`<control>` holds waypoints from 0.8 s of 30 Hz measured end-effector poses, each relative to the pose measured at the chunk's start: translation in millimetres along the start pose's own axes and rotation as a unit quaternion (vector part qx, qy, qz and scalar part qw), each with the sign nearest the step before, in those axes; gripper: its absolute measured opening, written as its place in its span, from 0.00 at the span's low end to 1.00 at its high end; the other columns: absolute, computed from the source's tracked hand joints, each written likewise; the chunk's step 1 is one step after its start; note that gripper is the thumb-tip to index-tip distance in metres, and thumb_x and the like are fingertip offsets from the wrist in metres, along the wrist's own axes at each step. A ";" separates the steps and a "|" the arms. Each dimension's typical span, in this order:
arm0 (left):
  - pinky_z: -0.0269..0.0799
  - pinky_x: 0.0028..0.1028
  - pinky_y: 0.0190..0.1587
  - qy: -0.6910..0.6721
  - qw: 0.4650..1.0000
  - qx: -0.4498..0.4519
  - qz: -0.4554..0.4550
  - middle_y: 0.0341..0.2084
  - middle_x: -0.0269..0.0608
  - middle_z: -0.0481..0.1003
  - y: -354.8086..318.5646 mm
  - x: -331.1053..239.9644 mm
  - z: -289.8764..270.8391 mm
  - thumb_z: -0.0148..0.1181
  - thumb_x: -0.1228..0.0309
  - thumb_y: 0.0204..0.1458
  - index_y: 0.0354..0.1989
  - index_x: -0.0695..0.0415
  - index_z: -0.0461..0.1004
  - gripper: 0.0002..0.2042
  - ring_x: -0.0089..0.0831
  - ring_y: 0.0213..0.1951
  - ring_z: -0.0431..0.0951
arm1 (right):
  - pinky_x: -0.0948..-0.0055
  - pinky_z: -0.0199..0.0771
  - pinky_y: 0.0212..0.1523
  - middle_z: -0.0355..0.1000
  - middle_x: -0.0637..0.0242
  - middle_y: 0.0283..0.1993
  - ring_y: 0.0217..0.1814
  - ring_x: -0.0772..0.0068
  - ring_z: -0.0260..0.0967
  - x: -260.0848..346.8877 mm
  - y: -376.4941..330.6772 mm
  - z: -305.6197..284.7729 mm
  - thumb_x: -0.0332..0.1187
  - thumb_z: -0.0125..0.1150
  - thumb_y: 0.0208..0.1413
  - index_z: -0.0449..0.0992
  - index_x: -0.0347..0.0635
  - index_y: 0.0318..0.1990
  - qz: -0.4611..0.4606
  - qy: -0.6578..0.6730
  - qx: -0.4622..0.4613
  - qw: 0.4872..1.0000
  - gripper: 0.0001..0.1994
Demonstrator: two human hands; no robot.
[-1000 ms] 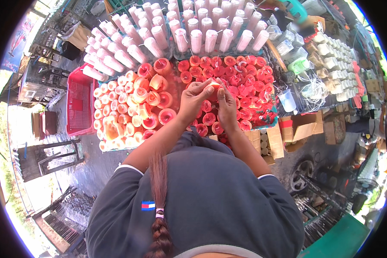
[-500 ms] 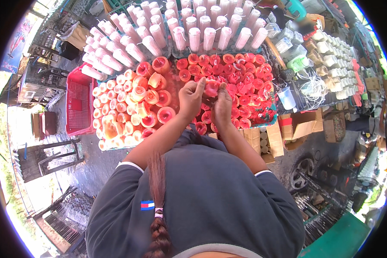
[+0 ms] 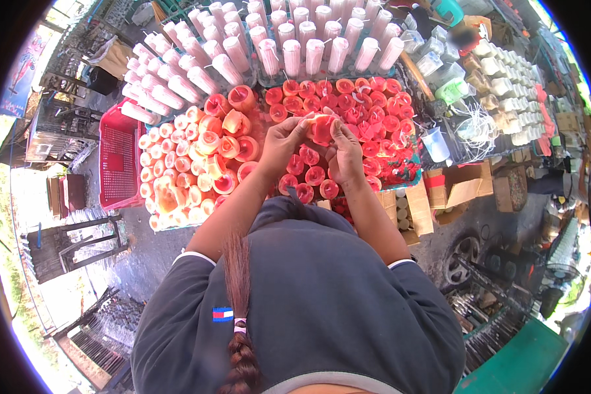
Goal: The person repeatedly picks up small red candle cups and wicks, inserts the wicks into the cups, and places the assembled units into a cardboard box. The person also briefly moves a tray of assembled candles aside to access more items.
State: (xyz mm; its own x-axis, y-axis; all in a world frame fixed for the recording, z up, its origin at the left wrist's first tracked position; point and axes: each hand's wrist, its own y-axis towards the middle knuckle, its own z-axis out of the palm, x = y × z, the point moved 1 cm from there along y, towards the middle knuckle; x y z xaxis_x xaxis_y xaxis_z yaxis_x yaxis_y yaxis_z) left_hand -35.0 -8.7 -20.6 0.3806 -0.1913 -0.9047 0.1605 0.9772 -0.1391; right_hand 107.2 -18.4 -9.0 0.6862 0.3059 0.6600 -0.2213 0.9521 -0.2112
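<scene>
Between my two hands I hold a small red wax candle cup [image 3: 322, 131], raised over a tray of red candles [image 3: 374, 108]. My left hand [image 3: 285, 141] pinches its left side with thumb and fingers. On its right side, my right hand [image 3: 345, 150] grips it, thumb near the rim. The red candles below stand close together, many with white wicks. Left of them are orange-red wax cups [image 3: 209, 144] of several sizes, some with wavy rims, standing hollow side up.
Tall pale pink candles [image 3: 292, 58] stand in rows at the back. A red plastic basket [image 3: 119, 157] is at the left. To the right are a white pitcher [image 3: 436, 144], a bundle of white wick string [image 3: 476, 131], rows of whitish blocks [image 3: 505, 88] and open cardboard boxes [image 3: 456, 187].
Both hands have spread a little apart and the red wax cup has tilted, showing more of its side. My head view has shifted slightly.
</scene>
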 end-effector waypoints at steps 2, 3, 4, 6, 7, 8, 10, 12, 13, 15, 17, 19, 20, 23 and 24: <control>0.68 0.18 0.37 0.062 0.995 -0.033 0.066 0.31 0.32 0.75 5.2 6.0 8.0 0.50 0.66 0.60 0.44 0.62 0.72 0.13 0.15 0.33 0.71 | 0.65 0.74 0.45 0.69 0.64 0.49 0.47 0.68 0.70 -3.3 2.3 2.8 0.38 0.48 0.62 0.60 0.40 0.60 -0.033 -0.018 -0.026 0.999 0.22; 0.68 0.19 0.38 0.103 0.991 -0.051 0.067 0.31 0.32 0.74 7.4 6.2 10.5 0.48 0.65 0.60 0.44 0.63 0.71 0.13 0.15 0.33 0.71 | 0.68 0.74 0.43 0.70 0.64 0.48 0.45 0.69 0.71 -3.4 3.5 3.8 0.37 0.49 0.62 0.62 0.40 0.59 -0.051 -0.027 -0.041 0.997 0.20; 0.69 0.19 0.39 0.144 0.985 -0.069 0.068 0.32 0.33 0.74 9.0 5.4 12.6 0.47 0.65 0.61 0.43 0.63 0.71 0.13 0.15 0.34 0.72 | 0.69 0.72 0.40 0.70 0.64 0.45 0.42 0.71 0.70 -4.8 5.4 0.5 0.35 0.50 0.61 0.65 0.40 0.58 -0.122 -0.184 -0.064 0.973 0.19; 0.72 0.22 0.39 0.123 0.985 -0.118 0.035 0.31 0.34 0.74 17.4 10.0 10.5 0.44 0.65 0.62 0.39 0.62 0.69 0.12 0.18 0.33 0.74 | 0.73 0.70 0.35 0.71 0.63 0.40 0.36 0.74 0.69 -9.8 7.7 -5.1 0.32 0.52 0.60 0.70 0.40 0.54 -0.248 -0.479 -0.101 0.836 0.16; 0.73 0.23 0.39 0.029 0.991 -0.127 0.013 0.30 0.35 0.74 22.7 14.5 5.6 0.44 0.65 0.62 0.38 0.61 0.69 0.12 0.19 0.33 0.74 | 0.73 0.68 0.33 0.71 0.62 0.37 0.33 0.75 0.68 -11.2 6.9 -3.9 0.31 0.53 0.59 0.72 0.40 0.52 -0.273 -0.494 -0.091 0.821 0.15; 0.73 0.23 0.39 -0.066 0.989 -0.134 -0.008 0.30 0.36 0.74 27.1 18.2 -0.1 0.44 0.65 0.62 0.38 0.60 0.68 0.11 0.21 0.33 0.75 | 0.74 0.66 0.31 0.70 0.62 0.34 0.31 0.76 0.66 -12.8 5.3 -0.8 0.30 0.54 0.58 0.73 0.40 0.50 -0.298 -0.508 -0.081 0.804 0.13; 0.76 0.31 0.41 -0.168 0.965 -0.191 -0.070 0.33 0.43 0.73 30.5 16.2 1.0 0.43 0.64 0.62 0.38 0.61 0.66 0.12 0.31 0.35 0.77 | 0.76 0.65 0.28 0.70 0.60 0.29 0.29 0.76 0.66 -15.5 7.6 -3.9 0.30 0.56 0.57 0.75 0.40 0.48 -0.327 -0.528 -0.074 0.780 0.12; 0.75 0.32 0.41 -0.258 0.937 -0.220 -0.086 0.32 0.42 0.73 31.6 25.5 -2.8 0.43 0.64 0.62 0.38 0.62 0.66 0.12 0.32 0.34 0.76 | 0.76 0.66 0.29 0.72 0.60 0.30 0.30 0.75 0.67 -17.5 6.1 -6.7 0.30 0.56 0.56 0.76 0.39 0.47 -0.231 -0.515 -0.099 0.820 0.12; 0.75 0.32 0.40 -0.302 0.920 -0.234 -0.094 0.32 0.41 0.72 31.9 31.4 -5.9 0.43 0.64 0.62 0.38 0.62 0.66 0.12 0.32 0.34 0.76 | 0.76 0.66 0.29 0.72 0.61 0.31 0.30 0.75 0.68 -19.0 5.9 -7.7 0.31 0.57 0.56 0.76 0.39 0.46 -0.182 -0.505 -0.110 0.836 0.11; 0.74 0.37 0.44 -0.299 0.921 -0.223 -0.112 0.36 0.47 0.72 32.4 37.9 -11.7 0.41 0.63 0.62 0.41 0.64 0.64 0.14 0.37 0.38 0.76 | 0.77 0.67 0.30 0.73 0.60 0.33 0.31 0.77 0.69 -33.8 13.2 -20.8 0.32 0.57 0.56 0.76 0.38 0.43 -0.208 -0.413 -0.109 0.880 0.10; 0.73 0.40 0.49 -0.308 0.921 -0.201 -0.130 0.39 0.50 0.71 29.6 38.9 -12.8 0.40 0.61 0.62 0.44 0.66 0.61 0.17 0.40 0.40 0.76 | 0.79 0.68 0.31 0.73 0.62 0.35 0.32 0.79 0.68 -48.1 22.3 -41.9 0.33 0.57 0.56 0.76 0.37 0.41 -0.204 -0.355 -0.122 0.904 0.10; 0.74 0.38 0.47 -0.258 0.931 -0.204 -0.158 0.38 0.49 0.72 26.3 29.0 -3.8 0.39 0.60 0.62 0.45 0.67 0.63 0.18 0.39 0.38 0.76 | 0.81 0.68 0.33 0.72 0.65 0.35 0.33 0.81 0.68 -50.0 29.2 -53.4 0.35 0.57 0.57 0.76 0.36 0.39 -0.172 -0.335 -0.153 0.914 0.11; 0.74 0.38 0.46 -0.232 0.935 -0.205 -0.172 0.37 0.49 0.73 24.5 25.5 -0.5 0.39 0.60 0.63 0.45 0.67 0.63 0.19 0.38 0.37 0.76 | 0.81 0.67 0.33 0.72 0.66 0.35 0.33 0.82 0.68 -53.2 28.6 -58.2 0.36 0.57 0.57 0.75 0.36 0.39 -0.140 -0.280 -0.146 0.938 0.11; 0.74 0.34 0.43 -0.228 0.948 -0.104 -0.197 0.34 0.46 0.74 15.6 29.8 -8.4 0.39 0.59 0.63 0.44 0.67 0.66 0.19 0.35 0.35 0.77 | 0.80 0.67 0.34 0.71 0.70 0.35 0.34 0.83 0.68 -53.8 20.7 -55.8 0.38 0.56 0.58 0.74 0.36 0.39 -0.066 -0.181 -0.105 0.976 0.13; 0.74 0.33 0.40 -0.242 0.949 -0.004 -0.202 0.33 0.45 0.74 12.4 26.9 -11.3 0.39 0.58 0.62 0.42 0.66 0.67 0.20 0.34 0.34 0.77 | 0.80 0.68 0.34 0.70 0.70 0.34 0.34 0.83 0.68 -57.0 22.2 -63.4 0.38 0.56 0.58 0.74 0.36 0.40 -0.062 -0.192 -0.088 0.976 0.13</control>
State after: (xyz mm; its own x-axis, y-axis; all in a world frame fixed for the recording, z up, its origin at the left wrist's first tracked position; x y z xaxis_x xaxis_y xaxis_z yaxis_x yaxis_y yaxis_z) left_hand -33.1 -0.7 -51.2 0.6635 -0.5693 -0.4856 0.3768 0.8149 -0.4404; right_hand 107.1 -14.6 -97.1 0.3835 0.1967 0.9024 -0.0072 0.9777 -0.2101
